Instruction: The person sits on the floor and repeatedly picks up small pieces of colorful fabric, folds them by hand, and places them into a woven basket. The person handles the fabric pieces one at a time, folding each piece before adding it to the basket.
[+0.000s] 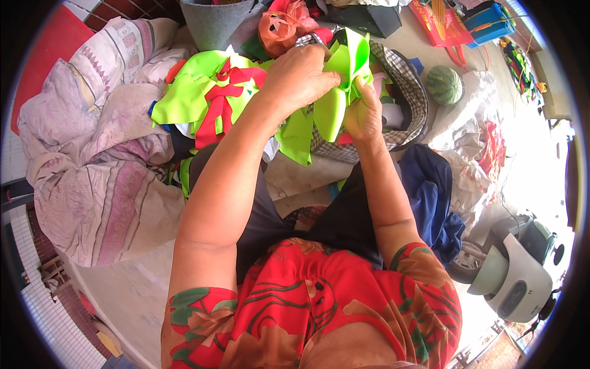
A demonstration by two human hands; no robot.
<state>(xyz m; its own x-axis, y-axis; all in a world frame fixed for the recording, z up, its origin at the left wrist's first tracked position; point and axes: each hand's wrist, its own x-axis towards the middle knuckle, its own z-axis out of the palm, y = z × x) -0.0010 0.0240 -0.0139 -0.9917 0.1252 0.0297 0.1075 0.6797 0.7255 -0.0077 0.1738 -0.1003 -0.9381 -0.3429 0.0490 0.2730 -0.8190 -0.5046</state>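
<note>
My left hand (302,75) is closed, its fingers curled against a folded neon-green fabric piece (349,60). From the other side, my right hand (364,115) grips the same fabric between thumb and fingers. Part of the piece hangs down below my hands, and another green flap (296,138) droops beside it. Just behind and under my hands is a round basket with a checked cloth lining (413,77), holding fabric scraps. To the left lies a heap of neon-green pieces (184,92) with red strips (224,98) on top. My fingertips are partly hidden by the fabric.
A bulky patterned quilt (110,190) fills the left. Behind stand a grey bucket (215,27) and an orange-red plastic bag (284,29). On the right are a watermelon (445,85), white plastic sacks (467,123), dark blue cloth (430,197) and a grey-white wheeled machine (522,283).
</note>
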